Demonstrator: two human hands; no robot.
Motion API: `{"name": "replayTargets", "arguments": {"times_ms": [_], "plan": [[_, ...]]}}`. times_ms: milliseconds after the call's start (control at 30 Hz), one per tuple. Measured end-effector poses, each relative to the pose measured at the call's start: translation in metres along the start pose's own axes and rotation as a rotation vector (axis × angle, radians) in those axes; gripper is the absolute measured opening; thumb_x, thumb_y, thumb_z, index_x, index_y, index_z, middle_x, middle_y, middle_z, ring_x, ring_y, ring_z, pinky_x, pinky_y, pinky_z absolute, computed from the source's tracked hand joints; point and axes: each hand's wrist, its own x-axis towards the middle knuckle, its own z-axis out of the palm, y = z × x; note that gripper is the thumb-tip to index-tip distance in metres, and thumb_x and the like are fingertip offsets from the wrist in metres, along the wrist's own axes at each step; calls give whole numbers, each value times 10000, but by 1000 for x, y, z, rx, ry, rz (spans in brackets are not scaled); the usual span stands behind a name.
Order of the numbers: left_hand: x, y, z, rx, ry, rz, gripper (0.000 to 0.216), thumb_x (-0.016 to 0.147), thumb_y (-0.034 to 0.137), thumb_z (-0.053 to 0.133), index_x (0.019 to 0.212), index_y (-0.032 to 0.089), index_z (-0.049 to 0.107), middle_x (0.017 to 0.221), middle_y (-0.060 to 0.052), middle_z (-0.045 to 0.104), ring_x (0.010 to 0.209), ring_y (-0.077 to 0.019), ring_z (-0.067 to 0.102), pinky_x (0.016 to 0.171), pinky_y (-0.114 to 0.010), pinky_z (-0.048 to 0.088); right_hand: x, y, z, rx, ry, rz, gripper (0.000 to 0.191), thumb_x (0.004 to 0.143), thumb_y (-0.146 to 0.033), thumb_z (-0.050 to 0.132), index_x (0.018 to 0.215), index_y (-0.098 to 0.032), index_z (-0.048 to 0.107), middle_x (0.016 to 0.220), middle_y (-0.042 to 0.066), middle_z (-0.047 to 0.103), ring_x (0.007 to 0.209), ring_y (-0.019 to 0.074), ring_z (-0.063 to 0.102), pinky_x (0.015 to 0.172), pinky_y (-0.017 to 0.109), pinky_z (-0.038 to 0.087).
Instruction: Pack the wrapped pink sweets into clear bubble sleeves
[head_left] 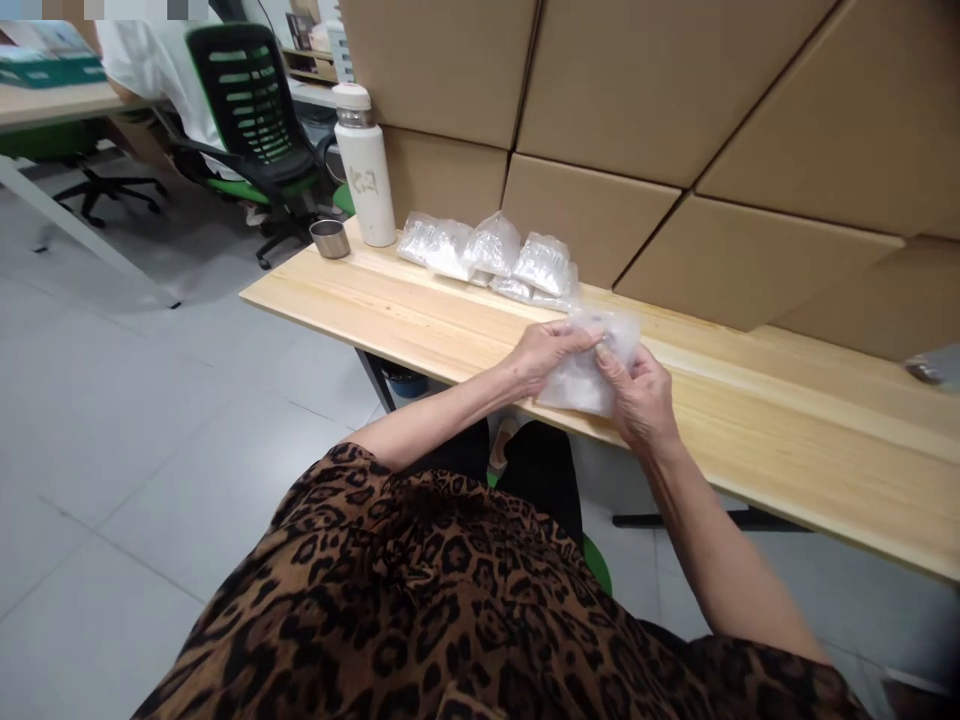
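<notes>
Between my two hands is a translucent plastic bag (581, 385), held over the front edge of the wooden table. My left hand (546, 355) grips its left side, thumb lying across the upper part. On the right side my right hand (643, 392) pinches the same bag, its thumb close to the left thumb. What the bag contains is too blurred to make out. Just behind it, several filled clear plastic bags (491, 245) lie in a heap against the cardboard boxes.
A white thermos bottle (367, 175) and a small metal cup (330, 239) stand at the left end of the table (750, 420). Stacked cardboard boxes (600, 90) wall off the back. Further left, a person in white sits on an office chair (240, 100) near another desk.
</notes>
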Motion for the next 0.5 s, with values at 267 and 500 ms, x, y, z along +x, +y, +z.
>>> {"name": "replayTargets", "arguments": {"times_ms": [267, 500], "plan": [[49, -24, -17, 210, -44, 29, 540, 615, 421, 1022, 915, 102, 706, 818, -41, 740, 710, -130, 673, 756, -295, 534, 36, 10, -15, 116, 203, 166, 668, 500, -486, 1055, 1013, -179, 757, 934, 40, 791, 818, 221, 770, 813, 412, 688], [87, -9, -15, 1019, 111, 274, 727, 891, 333, 781, 1533, 145, 498, 1542, -225, 578, 1386, -332, 601, 1181, -490, 476, 133, 25, -41, 20, 294, 191, 384, 710, -375, 967, 924, -185, 712, 832, 13, 735, 780, 185, 737, 795, 376, 699]]}}
